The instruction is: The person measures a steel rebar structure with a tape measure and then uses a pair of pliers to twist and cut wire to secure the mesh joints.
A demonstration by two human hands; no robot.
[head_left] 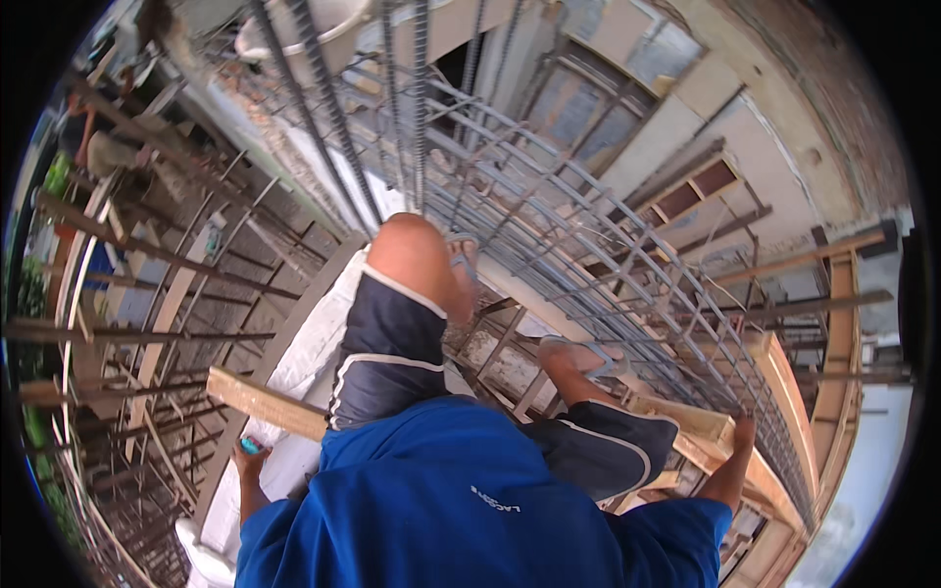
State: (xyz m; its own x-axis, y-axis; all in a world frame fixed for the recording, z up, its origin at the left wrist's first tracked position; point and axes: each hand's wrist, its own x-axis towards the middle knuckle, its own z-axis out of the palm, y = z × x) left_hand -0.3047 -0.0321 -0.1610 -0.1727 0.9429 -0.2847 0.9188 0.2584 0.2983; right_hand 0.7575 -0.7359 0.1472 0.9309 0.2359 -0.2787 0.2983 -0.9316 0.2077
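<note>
My left hand (250,459) is low on the left, closed around a small teal object (253,445) whose kind I cannot make out. It is beside the white-topped ledge (294,365). A short wooden board (263,402) sticks out leftward from beside my hip, above that hand. On the right, my right hand (744,432) is at the end of a wooden beam (698,423), touching or very near it; its fingers are hidden. My bent left leg is over the ledge, and my right sandalled foot (584,357) is beside a long steel rebar cage (588,220).
Upright rebars (420,108) rise ahead, near a white basin (312,31). Below on the left are wooden poles (167,250) and scaffolding over a drop. Gaps show between the beams under my feet. Timber formwork (786,412) stands at the right.
</note>
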